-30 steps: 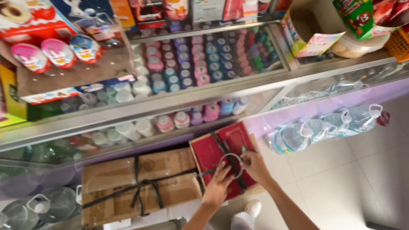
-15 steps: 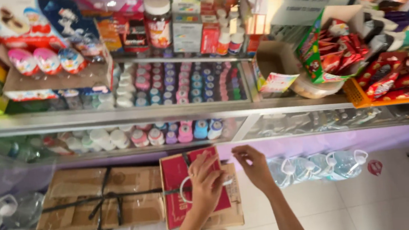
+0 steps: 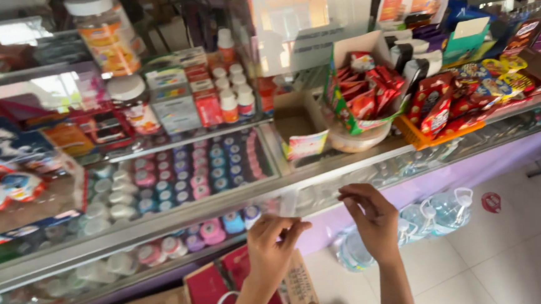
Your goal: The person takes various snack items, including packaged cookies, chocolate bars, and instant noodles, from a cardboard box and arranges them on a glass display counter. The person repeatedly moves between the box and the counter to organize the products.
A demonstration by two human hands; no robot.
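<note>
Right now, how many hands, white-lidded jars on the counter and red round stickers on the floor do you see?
Hands: 2, left hand and right hand
White-lidded jars: 2, second one
Red round floor sticker: 1
Total: 5

Red box [image 3: 213, 287] cut off by bottom edge.

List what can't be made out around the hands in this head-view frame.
- Whatever the left hand and right hand pinch: clear, motion-blurred.
- Red box: cut by bottom edge, partly behind the left arm.
- Small jars: too blurred behind the glass counter.
</note>
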